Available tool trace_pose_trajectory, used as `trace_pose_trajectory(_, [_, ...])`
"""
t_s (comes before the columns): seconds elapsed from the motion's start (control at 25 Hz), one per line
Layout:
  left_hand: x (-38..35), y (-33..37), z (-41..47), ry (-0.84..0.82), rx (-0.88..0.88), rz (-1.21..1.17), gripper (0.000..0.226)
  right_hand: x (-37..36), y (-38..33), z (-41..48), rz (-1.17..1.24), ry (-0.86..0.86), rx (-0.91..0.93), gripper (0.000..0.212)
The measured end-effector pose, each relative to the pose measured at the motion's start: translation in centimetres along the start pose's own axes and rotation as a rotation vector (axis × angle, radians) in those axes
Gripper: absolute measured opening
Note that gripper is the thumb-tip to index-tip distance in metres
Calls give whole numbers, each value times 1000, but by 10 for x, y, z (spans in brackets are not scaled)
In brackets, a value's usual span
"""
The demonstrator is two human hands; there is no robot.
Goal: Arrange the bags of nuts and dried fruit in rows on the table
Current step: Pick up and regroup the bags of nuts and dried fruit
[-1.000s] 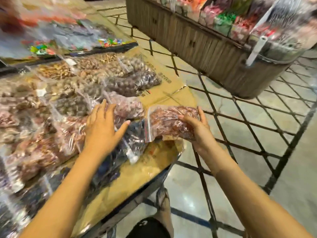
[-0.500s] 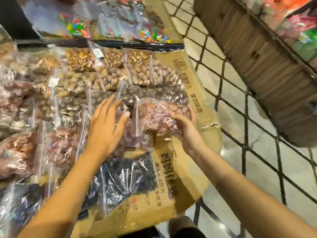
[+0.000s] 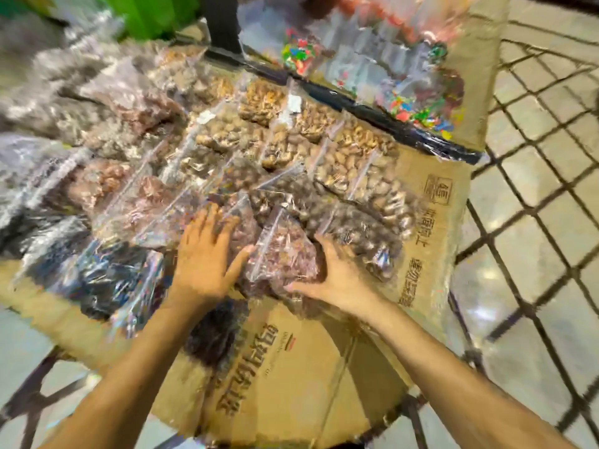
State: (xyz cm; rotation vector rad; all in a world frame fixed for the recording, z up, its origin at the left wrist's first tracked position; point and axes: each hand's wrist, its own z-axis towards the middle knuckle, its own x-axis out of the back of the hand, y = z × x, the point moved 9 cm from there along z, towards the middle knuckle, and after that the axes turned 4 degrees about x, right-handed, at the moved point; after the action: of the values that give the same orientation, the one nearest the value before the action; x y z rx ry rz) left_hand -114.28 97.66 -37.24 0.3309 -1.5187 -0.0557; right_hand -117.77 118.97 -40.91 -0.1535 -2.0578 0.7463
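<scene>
The fingers (image 3: 212, 223) of my left hand (image 3: 207, 257) lie flat and spread, pressing down on a neighbouring bag (image 3: 243, 222), with the thumb stretched toward the one I am placing. The fingers (image 3: 329, 252) of my right hand (image 3: 338, 275) curl round the right edge of the bag of red-brown dried fruit (image 3: 285, 251), thumb along its near edge. It sits tilted between my two hands, at the near right of the rows, and overlaps the bags behind it. The plastic is thin, clear and slick, with a stiff seal strip along one end and a lumpy filling that shifts. I expect the bag could slide off its neighbours once I let go and end up crooked on the bare cardboard (image 3: 291, 367). Leaning too hard with my left palm might shove the row sideways. Farther out lie knobbly bags of pale nuts (image 3: 356, 163) and glossy dark bags (image 3: 107, 280), all crinkled and catching the light. The cardboard is a flattened printed box, matt and creased, laid over the bench (image 3: 413, 411).
</scene>
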Motion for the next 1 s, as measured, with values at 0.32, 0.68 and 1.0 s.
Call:
trace_pose_trajectory(0.32, [2,-5,-28,-22,184,76,78,-27,2,8,-259,-31,72,129])
trace_pose_trajectory(0.68, [78,-76,4,210,212,-17,65,6,-36,29,-625,-446,-58,93])
trace_pose_trajectory(1.0, [111,-288,135,226,295,-22,74,54,-235,159,-238,231,75,96])
